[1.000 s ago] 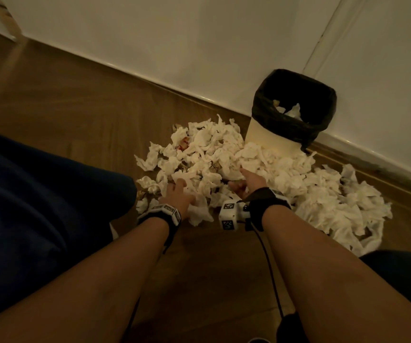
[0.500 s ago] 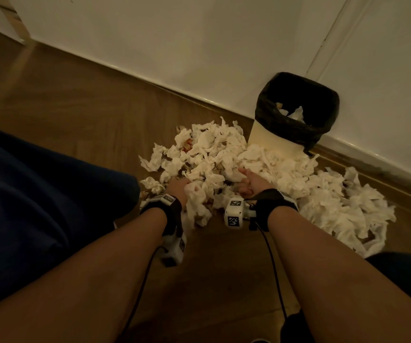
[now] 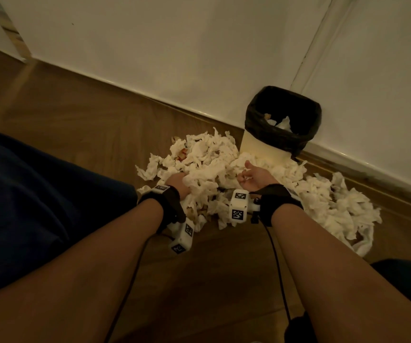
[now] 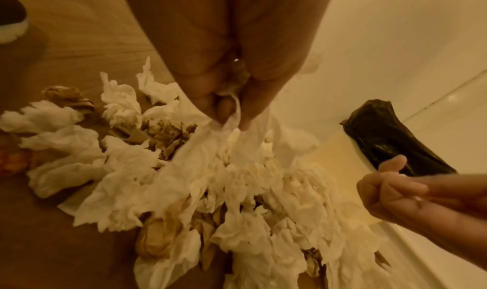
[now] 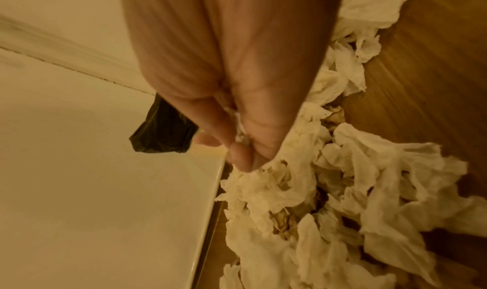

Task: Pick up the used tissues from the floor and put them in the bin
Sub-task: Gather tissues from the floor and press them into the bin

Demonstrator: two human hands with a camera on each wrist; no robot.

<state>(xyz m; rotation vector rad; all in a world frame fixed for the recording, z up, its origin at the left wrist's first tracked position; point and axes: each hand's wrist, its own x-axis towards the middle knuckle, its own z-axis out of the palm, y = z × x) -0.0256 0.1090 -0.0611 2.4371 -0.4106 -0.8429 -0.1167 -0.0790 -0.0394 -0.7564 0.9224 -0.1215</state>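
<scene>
Crouching over the floor (image 3: 75, 125), the person has both hands sunk in a big heap of used tissues (image 3: 206, 174) that spreads from in front of the bin (image 3: 263, 147) off to the right along the wall (image 3: 174, 45). The left hand (image 3: 178, 183) has its fingers (image 4: 208, 89) curled tight round a bunch of tissue, with loose sheets trailing down into the heap. The right hand (image 3: 254, 177) is also closed, fingers (image 5: 237, 156) pinched on a small wad just in front of the bin. A few tissues already lie inside the bin's black bag (image 3: 301, 139); nearly all the rest are on the floor.

The likely trouble is the trailing paper. Tissue is light and clings to its neighbours, so lifting may drag extra sheets that drop short of the bin. Thin, soiled sheets may also tear under a pinch. The bin looks small and light, so a knock from a hand could tip it.
</scene>
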